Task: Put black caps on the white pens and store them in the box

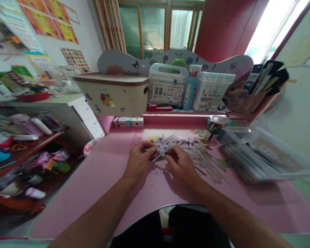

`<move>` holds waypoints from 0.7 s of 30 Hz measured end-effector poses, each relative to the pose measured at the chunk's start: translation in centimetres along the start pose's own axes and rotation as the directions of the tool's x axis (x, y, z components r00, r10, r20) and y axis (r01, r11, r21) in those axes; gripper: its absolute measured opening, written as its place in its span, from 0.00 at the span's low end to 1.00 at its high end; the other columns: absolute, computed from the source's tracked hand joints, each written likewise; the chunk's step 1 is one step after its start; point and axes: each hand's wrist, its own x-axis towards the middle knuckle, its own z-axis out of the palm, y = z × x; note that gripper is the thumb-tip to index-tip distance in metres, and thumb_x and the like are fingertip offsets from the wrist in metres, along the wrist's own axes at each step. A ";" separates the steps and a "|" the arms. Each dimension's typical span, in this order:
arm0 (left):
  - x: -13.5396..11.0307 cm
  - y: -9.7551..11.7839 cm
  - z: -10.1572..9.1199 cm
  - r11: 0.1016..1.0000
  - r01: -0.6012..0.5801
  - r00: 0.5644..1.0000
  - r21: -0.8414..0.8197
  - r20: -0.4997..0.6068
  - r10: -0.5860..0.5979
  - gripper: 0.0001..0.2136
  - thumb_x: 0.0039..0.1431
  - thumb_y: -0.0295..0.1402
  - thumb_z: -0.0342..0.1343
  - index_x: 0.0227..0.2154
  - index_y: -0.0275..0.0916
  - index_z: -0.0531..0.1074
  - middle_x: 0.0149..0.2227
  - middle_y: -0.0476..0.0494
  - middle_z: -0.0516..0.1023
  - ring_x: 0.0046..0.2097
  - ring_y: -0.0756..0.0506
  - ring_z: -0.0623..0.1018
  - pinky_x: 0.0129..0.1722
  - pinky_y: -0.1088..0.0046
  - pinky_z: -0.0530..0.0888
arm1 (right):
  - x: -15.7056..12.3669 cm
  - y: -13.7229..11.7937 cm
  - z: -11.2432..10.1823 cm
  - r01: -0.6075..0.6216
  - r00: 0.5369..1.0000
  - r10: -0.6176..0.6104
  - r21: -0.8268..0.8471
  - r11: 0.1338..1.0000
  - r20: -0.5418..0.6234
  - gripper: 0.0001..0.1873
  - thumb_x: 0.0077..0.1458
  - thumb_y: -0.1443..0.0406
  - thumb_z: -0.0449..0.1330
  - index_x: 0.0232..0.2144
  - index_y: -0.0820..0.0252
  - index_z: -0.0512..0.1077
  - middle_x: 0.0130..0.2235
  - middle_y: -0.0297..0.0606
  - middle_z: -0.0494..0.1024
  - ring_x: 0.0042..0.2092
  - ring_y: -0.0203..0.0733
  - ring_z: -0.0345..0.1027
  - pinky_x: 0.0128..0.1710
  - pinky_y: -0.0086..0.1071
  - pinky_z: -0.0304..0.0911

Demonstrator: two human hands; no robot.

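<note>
A loose pile of thin pale sticks that look like pen refills (pixel 209 164) lies on the pink desk (pixel 103 172), with a few dark ones mixed in. At the pile's near left side, my left hand (pixel 141 158) has thumb and forefinger pinched together. Close by on the right, my right hand (pixel 182 163) is also in a pinch, a small dark tip showing at its fingers. The fingertips of both hands nearly meet over the sticks. What each pinch holds is too small to tell against the pile.
A clear plastic box (pixel 286 175) of dark, flat items stands on the right. Behind the pile is a glass jar (pixel 216 124) of small things. The shelf above bears a cream bin (pixel 116 96), marker cases (pixel 167 84) and a pen holder (pixel 248 101). A small carton (pixel 128 122) lies beneath.
</note>
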 end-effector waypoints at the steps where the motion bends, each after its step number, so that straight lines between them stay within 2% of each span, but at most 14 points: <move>1: 0.0 0.0 0.0 1.000 -0.002 1.000 0.004 0.005 0.002 0.13 0.39 0.32 0.72 0.28 0.35 0.75 0.24 0.49 0.79 0.26 0.51 0.78 0.29 0.78 0.75 | 0.0 0.0 0.0 0.015 1.000 -0.015 -0.014 1.000 -0.001 0.04 0.57 0.66 0.55 0.31 0.59 0.68 0.31 0.34 0.71 0.33 0.38 0.64 0.33 0.31 0.57; 5: 0.0 -0.1 0.0 1.000 0.000 1.000 0.010 0.020 -0.001 0.13 0.40 0.32 0.72 0.28 0.35 0.76 0.24 0.49 0.79 0.26 0.52 0.77 0.29 0.79 0.75 | 0.2 -0.2 -0.4 -0.005 0.999 0.006 -0.039 0.999 0.032 0.14 0.62 0.64 0.51 0.24 0.59 0.66 0.26 0.33 0.67 0.30 0.37 0.60 0.31 0.32 0.54; 8: -0.1 -0.1 0.0 1.000 0.008 1.000 0.013 0.019 -0.008 0.13 0.39 0.33 0.72 0.28 0.35 0.76 0.24 0.49 0.79 0.26 0.52 0.77 0.29 0.79 0.75 | 0.2 -0.6 -0.7 -0.014 0.998 0.015 -0.014 1.000 0.062 0.17 0.64 0.65 0.48 0.23 0.59 0.67 0.25 0.33 0.67 0.29 0.37 0.59 0.31 0.32 0.53; 15: -0.1 0.0 0.2 1.000 0.002 1.000 -0.010 0.007 -0.002 0.14 0.38 0.33 0.72 0.27 0.35 0.75 0.24 0.51 0.79 0.26 0.52 0.77 0.29 0.78 0.75 | 0.0 -0.3 -0.3 -0.041 0.998 0.037 0.083 0.996 0.049 0.06 0.61 0.64 0.54 0.35 0.59 0.70 0.32 0.34 0.73 0.34 0.38 0.66 0.36 0.32 0.58; 21: -0.2 0.0 0.1 1.000 0.014 1.000 -0.016 0.016 -0.014 0.15 0.38 0.33 0.72 0.28 0.35 0.75 0.25 0.50 0.79 0.26 0.52 0.78 0.30 0.78 0.75 | 0.0 0.0 -0.2 -0.014 1.000 0.015 0.084 0.996 -0.008 0.04 0.58 0.66 0.56 0.34 0.59 0.71 0.33 0.35 0.74 0.35 0.38 0.66 0.37 0.31 0.60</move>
